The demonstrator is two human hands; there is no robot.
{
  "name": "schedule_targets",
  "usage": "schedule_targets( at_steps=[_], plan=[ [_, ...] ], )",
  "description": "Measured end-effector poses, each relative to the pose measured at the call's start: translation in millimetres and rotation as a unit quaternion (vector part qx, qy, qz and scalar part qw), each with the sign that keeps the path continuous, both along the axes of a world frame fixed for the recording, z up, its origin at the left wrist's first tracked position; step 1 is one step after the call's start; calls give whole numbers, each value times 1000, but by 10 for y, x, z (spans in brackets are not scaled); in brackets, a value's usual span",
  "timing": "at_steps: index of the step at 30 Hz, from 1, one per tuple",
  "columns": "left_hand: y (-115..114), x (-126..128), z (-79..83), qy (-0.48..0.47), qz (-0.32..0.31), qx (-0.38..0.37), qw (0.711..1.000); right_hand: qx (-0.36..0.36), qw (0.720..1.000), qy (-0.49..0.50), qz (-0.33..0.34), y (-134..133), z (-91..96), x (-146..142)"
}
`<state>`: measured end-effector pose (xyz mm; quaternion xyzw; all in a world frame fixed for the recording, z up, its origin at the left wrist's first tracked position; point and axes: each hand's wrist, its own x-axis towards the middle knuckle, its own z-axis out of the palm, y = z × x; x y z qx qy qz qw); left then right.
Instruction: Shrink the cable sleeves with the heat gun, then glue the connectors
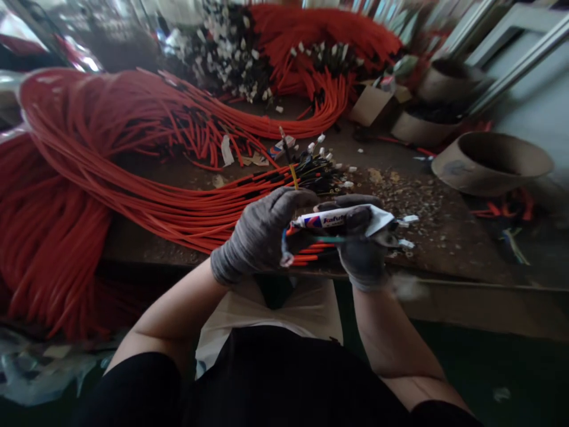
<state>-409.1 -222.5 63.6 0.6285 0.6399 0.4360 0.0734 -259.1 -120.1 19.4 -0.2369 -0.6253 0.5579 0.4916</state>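
Above a worktop (460, 243) strewn with red cables (171, 204), right fingers (358, 220) were wrapped around a white tube (331, 220); left fingers (284, 203) curved by its nozzle (297, 223), any grip unclear from here. Seemingly light and squeezable, it looked best held mid-body.

gloved right hand (364, 255) grips white tube (329, 221) | gloved left hand (256, 232) beside its nozzle | red cables (178, 210) on workbench (466, 237)

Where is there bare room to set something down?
Two patches look mostly bare on the dark brown tabletop: its near-right corner, before the round brown tub, and a narrow front-left strip bordering the long orange cables. The middle is crowded with small white connectors and pale scraps.
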Motion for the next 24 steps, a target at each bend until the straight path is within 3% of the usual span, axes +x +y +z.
schedule_targets(
  at_steps=[5, 9, 14, 16, 20, 24],
  plan=[
    [223, -212, 186, -206, -28, -74, 975, 41, 998, 22, -44, 127, 34, -179],
    [359, -304, 154, -295, -40, -76, 952, 82, 994, -1, -69, 153, 69, -208],
    [427, -300, 41, -332, -35, -69, 940, 294, 949, -83, -74, 92, 53, -117],
    [409, -310, 28, -342, -25, -65, 937, 251, 963, -62, -77, 88, 4, -150],
    [270, -254, 63, -346, -7, -57, 936, 24, 996, 21, -81, 120, -93, -260],
    [-25, 85, 38, -264, -14, 2, 964, -32, 999, 14, 7, 147, -68, -71]
  ],
)
